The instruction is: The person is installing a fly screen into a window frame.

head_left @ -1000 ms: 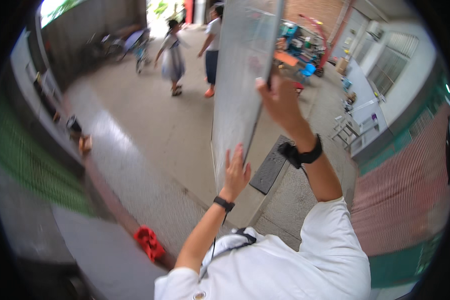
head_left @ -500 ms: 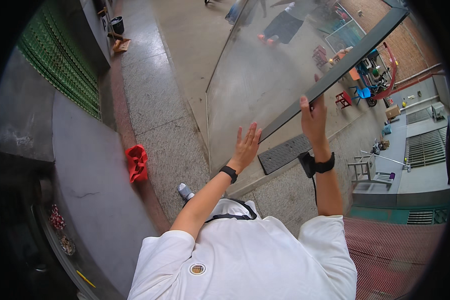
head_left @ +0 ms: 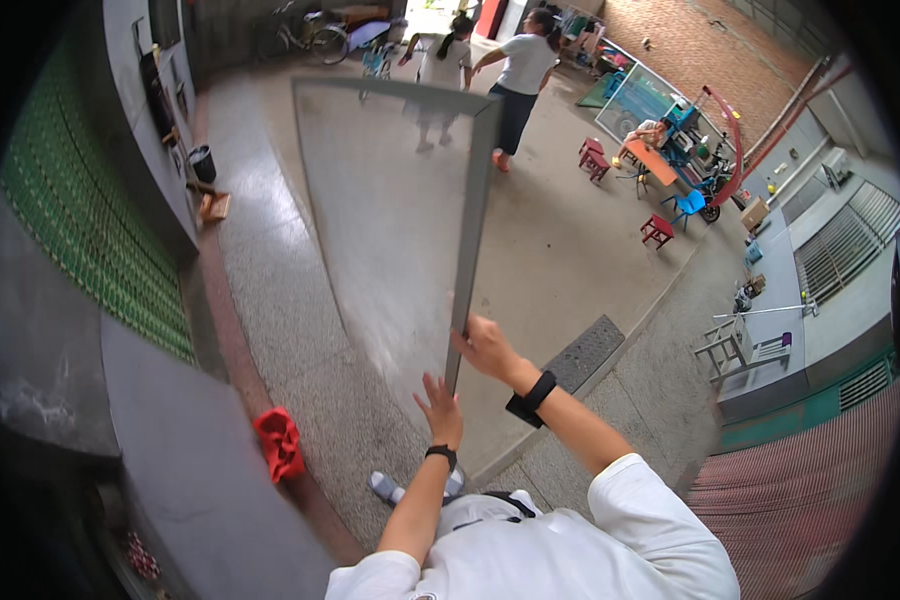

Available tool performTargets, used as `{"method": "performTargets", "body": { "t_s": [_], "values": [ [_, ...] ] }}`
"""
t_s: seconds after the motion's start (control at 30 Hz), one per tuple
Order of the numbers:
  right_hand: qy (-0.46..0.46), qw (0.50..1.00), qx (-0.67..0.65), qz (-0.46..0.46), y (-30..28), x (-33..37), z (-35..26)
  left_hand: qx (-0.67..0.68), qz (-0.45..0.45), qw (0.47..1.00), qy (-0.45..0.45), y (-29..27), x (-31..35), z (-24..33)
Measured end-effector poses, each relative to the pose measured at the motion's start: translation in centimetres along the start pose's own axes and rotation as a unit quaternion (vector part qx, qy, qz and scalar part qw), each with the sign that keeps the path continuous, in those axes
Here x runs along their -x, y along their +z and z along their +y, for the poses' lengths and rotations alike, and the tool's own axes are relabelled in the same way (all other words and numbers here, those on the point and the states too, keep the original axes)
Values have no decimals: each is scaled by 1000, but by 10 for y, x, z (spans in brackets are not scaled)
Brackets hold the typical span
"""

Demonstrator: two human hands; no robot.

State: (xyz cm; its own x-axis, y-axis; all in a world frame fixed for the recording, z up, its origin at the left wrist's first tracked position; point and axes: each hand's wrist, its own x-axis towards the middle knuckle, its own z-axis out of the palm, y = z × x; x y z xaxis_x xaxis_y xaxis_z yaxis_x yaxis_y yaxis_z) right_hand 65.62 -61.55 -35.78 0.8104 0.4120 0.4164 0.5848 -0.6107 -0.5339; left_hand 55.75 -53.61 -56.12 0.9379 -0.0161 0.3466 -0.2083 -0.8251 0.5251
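Observation:
A tall see-through panel [head_left: 380, 230], perhaps a window screen, with a narrow grey frame stands upright before me. My right hand [head_left: 488, 348] is wrapped round the right side of its frame, low down. Just below and to the left, my left hand [head_left: 440, 412] has its fingers spread against the lower part of the panel, beside the frame. Whether its palm presses on the surface cannot be seen. Each wrist wears a black band. The panel's bottom edge is hidden behind my hands.
Two people [head_left: 520, 75] are beyond the panel. A child sits at an orange table [head_left: 652, 160] near red stools [head_left: 658, 230] and a blue chair [head_left: 686, 206]. A dark ramp [head_left: 582, 355] lies right of my hands. A red bag [head_left: 280, 444] rests by the left wall.
The panel has swung leftward and now stands more upright in view. Both hands have moved left and lower with it. My view has tilted up, showing more of the yard.

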Motion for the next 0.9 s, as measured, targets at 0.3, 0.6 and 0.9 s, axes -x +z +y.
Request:
{"method": "performTargets", "body": {
  "t_s": [0.3, 0.6, 0.9],
  "values": [
    [43, 996, -38, -68, 35, 4, -4, -88, -69, 985, -128, 26, 22, -20],
    [22, 997, 33, -68, 35, 20, 12, -32, -196, 964, -174, 16, 2, -20],
    [162, 982, 99, -22, 10, 35, 41, 196, -90, 920, -326, -68, -15, -230]
  ]
}}
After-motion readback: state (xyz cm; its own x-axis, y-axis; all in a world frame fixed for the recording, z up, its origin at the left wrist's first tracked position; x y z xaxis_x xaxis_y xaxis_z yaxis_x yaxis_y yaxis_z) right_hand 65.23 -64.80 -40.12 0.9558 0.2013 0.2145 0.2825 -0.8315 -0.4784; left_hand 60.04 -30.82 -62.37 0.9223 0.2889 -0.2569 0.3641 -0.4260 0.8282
